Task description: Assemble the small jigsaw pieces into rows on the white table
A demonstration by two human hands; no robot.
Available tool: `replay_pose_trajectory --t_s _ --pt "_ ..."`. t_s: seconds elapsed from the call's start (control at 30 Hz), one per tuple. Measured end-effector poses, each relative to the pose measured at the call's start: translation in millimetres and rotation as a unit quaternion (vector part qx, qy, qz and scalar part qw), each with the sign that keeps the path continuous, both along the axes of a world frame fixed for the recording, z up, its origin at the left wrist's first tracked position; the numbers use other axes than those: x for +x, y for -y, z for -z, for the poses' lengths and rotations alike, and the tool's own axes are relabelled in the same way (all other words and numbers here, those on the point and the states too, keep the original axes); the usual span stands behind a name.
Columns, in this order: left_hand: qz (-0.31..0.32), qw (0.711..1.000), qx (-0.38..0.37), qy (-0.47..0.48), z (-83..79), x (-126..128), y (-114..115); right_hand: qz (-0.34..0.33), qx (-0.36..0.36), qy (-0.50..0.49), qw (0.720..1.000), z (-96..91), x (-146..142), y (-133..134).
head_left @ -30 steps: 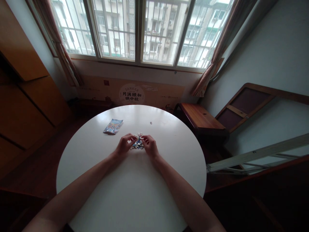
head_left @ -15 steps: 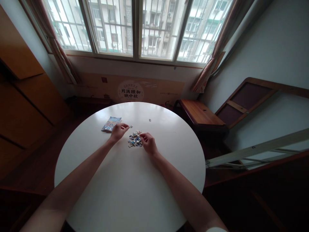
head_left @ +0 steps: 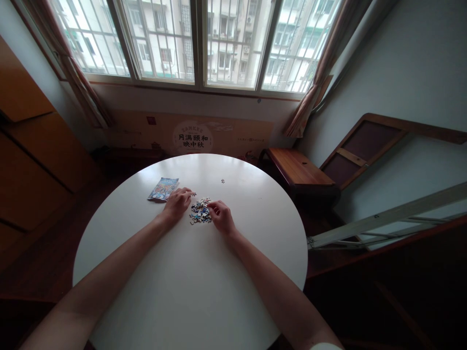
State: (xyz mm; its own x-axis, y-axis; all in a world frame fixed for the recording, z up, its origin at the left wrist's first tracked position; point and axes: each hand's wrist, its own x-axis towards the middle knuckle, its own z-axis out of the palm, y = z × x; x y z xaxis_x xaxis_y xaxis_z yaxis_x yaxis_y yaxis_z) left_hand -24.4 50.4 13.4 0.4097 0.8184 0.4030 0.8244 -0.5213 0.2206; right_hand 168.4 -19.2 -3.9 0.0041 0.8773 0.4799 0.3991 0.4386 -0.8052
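Observation:
A small heap of jigsaw puzzle pieces (head_left: 200, 212), blue, white and dark, lies on the round white table (head_left: 197, 282). At the heap's upper left is my left hand (head_left: 177, 202), its fingers pinched on a single puzzle piece (head_left: 193, 194) close to the tabletop. My right hand (head_left: 222, 216) is at the heap's right edge, thumb and fingers closed on what looks like another piece, partly hidden by the fingertips. Partly behind my left hand lies a blue printed packet (head_left: 162, 189). One loose piece (head_left: 223, 181) sits apart, farther back on the table.
A wooden bench (head_left: 301, 167) stands beyond the table's right rim. Behind the table, a printed banner (head_left: 226, 133) runs along the wall below barred windows. Wooden cabinets (head_left: 40, 155) are on the left, and a framed wooden panel (head_left: 359, 146) leans at the right wall.
My left hand has lowered slightly, bringing its puzzle piece nearer the table and the heap. My right hand stays at the heap's right edge. The whole view has shifted a little.

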Motion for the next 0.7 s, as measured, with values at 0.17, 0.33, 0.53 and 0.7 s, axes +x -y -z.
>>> replay_pose_trajectory --t_s 0.17,0.33,0.53,0.7 --pt "0.021 0.998 -0.014 -0.049 -2.2 -2 4 0.0 0.012 -0.001 1.0 0.8 -1 0" --pt "-0.008 0.997 -0.029 -0.075 1.0 5 -14 0.007 0.003 0.009 1.0 -0.6 0 0" --pt "-0.06 0.991 -0.067 -0.099 6.0 16 -47 0.006 0.004 0.009 1.0 -0.6 1 1" --pt "-0.083 0.988 -0.081 -0.103 7.6 21 -64 0.008 0.0 0.008 1.0 0.1 0 0"
